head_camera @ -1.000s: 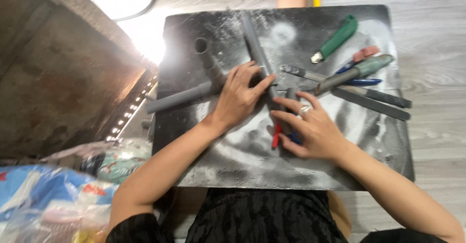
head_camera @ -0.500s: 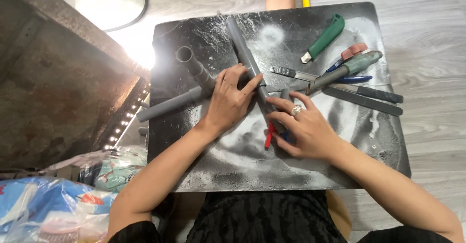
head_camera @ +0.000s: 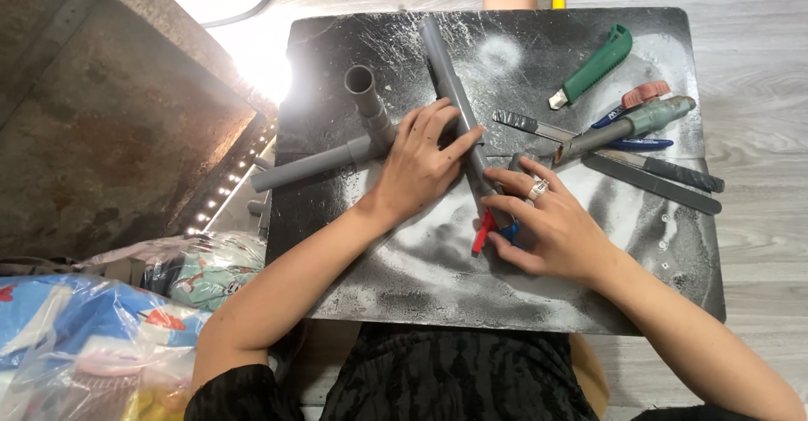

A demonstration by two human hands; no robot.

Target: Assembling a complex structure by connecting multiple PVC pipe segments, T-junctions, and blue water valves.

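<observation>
Pressing grey pipe (dusty black board)

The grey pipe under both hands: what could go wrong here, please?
1. The left hand presses the long grey pipe flat, with fingers close to the red-handled cutter in the right hand; a slip could pinch them.
2. The pipe is round and the black board is dusty, so it may roll.
3. The green utility knife lies loose nearby.

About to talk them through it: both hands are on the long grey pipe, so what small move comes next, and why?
Probably press the left hand down to steady the grey pipe, since the right hand lies on its lower end beside the red-handled tool.
</observation>
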